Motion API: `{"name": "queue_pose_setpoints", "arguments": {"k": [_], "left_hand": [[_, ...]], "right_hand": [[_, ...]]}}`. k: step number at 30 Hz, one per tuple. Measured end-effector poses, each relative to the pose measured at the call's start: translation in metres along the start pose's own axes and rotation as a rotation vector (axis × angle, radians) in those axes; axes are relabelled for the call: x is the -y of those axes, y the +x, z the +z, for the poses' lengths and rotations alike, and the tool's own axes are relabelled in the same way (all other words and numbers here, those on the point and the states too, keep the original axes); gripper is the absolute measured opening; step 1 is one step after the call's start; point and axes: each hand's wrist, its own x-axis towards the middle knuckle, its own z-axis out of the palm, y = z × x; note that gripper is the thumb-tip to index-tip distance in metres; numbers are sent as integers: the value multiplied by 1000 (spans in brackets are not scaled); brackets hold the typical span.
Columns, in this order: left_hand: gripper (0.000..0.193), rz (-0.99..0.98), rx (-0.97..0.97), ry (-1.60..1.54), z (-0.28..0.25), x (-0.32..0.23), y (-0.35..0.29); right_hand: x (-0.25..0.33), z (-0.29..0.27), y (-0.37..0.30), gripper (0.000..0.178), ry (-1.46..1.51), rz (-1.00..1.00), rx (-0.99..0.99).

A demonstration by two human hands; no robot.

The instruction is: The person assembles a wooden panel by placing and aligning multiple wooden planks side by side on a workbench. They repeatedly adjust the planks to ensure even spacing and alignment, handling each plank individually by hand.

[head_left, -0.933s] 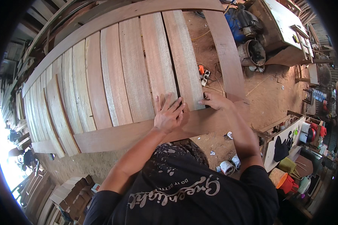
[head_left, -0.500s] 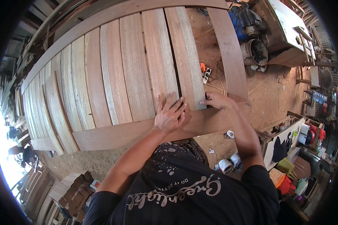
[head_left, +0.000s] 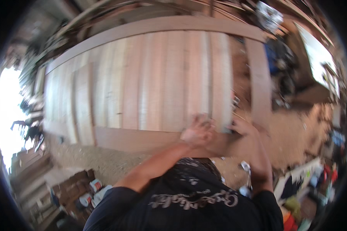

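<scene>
A large wooden frame (head_left: 138, 139) is spread before me, filled with a row of upright wooden slats (head_left: 150, 84). My left hand (head_left: 199, 130) lies over the lower ends of the slats near the right of the row, its fingers spread. At the lower right edge of the endmost wooden slat (head_left: 220, 77), my right hand (head_left: 243, 126) grips with bent fingers. Motion smears both hands, and the undersides of the right fingers are hidden. Between the endmost slat and the frame's right end board (head_left: 259, 73) the brown ground shows through.
Two loose narrow strips (head_left: 85, 104) lie across the slats at the left. Beyond the frame on the right stand dark machinery (head_left: 283, 63) and a wooden cabinet (head_left: 310, 57). Cut timber (head_left: 65, 184) is stacked at the lower left, and a cluttered bench (head_left: 297, 181) stands lower right.
The dark gap between the last two slats has closed, with the endmost slat moved left against its neighbour. The whole view has shifted and blurred; both hands remain at the slats' lower ends.
</scene>
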Motion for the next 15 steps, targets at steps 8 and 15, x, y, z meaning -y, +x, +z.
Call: {"name": "queue_pose_setpoints", "arguments": {"k": [8,15], "left_hand": [[48,-17,-116,-59,2,-6,-7],[58,71,-342,-315,-5,21,-13]], "right_hand": [[3,8,-1,45,422,322,-32],[11,1,-4,38,338,411,-160]]}}
